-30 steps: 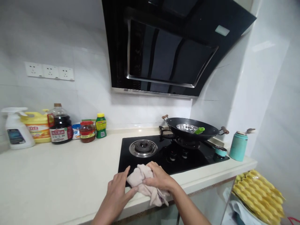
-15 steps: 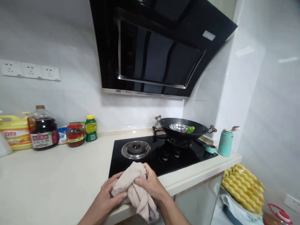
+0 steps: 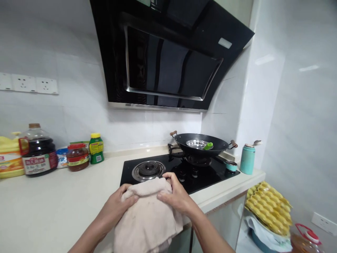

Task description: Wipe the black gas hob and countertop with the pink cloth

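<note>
A pale beige cloth [image 3: 150, 218] hangs spread out between my hands, its upper edge bunched and its lower part draping over the counter's front edge. My left hand [image 3: 116, 207] grips its upper left corner, thumb on the near side. At the upper right, my right hand [image 3: 177, 195] pinches the cloth between thumb and fingers. Just beyond the cloth lies the black glass cooktop [image 3: 210, 175], with its left burner [image 3: 149, 170] bare. On the far burner sits a black wok [image 3: 218, 149] holding a perforated metal dish [image 3: 196, 143] and something with a green handle [image 3: 208, 146].
Left on the counter [image 3: 65, 200] stand a dark sauce bottle [image 3: 39, 154], a red-lidded jar [image 3: 78, 158] and a green bottle [image 3: 96, 149]. A turquoise canister [image 3: 248, 160] is at the right end. Yellow egg trays [image 3: 270, 207] are stacked below. The range hood [image 3: 171, 66] hangs overhead.
The cloth was bunched and twisted between my hands; it is now opened out and hanging down. My hands have moved slightly apart. The view has shifted a little to the right.
</note>
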A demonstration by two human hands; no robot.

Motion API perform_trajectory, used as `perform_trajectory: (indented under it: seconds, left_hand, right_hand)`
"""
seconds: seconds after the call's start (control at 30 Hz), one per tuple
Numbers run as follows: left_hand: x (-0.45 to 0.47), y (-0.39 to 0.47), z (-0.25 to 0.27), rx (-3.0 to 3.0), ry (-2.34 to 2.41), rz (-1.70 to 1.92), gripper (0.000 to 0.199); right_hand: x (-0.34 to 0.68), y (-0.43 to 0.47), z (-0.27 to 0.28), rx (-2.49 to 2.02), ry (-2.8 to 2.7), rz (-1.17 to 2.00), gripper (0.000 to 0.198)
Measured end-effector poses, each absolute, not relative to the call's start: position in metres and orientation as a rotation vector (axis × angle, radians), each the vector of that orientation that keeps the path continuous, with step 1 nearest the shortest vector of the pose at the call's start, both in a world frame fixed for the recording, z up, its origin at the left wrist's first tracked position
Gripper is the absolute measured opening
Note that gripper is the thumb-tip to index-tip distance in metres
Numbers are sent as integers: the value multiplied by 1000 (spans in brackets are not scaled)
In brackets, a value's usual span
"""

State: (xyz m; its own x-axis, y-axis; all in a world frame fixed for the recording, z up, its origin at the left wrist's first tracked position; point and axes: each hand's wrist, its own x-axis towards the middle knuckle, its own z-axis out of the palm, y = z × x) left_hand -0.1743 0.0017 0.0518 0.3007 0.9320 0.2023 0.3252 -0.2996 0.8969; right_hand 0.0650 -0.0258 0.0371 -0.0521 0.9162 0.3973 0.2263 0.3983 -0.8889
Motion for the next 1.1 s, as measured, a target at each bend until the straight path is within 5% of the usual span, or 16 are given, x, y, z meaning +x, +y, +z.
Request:
perform_trajectory:
  seconds: [0.27, 0.4, 0.8, 1.1]
  left_hand:
    - [-144, 28, 10, 2527, 1501, 679, 57]
    - [-114, 20, 14, 2526, 1472, 354, 76]
    - [-13, 28, 8, 2630, 1209, 157, 83]
    - [-88, 7, 6, 2656, 1374, 210, 63]
  right_hand:
    - [105, -1, -30, -1431, -1582, 101, 45]
    - [119, -9, -43, -1366, -1677, 150, 20]
    - [136, -11, -44, -1218, -1138, 299, 43]
    - [150, -13, -39, -1260, -1462, 301, 47]
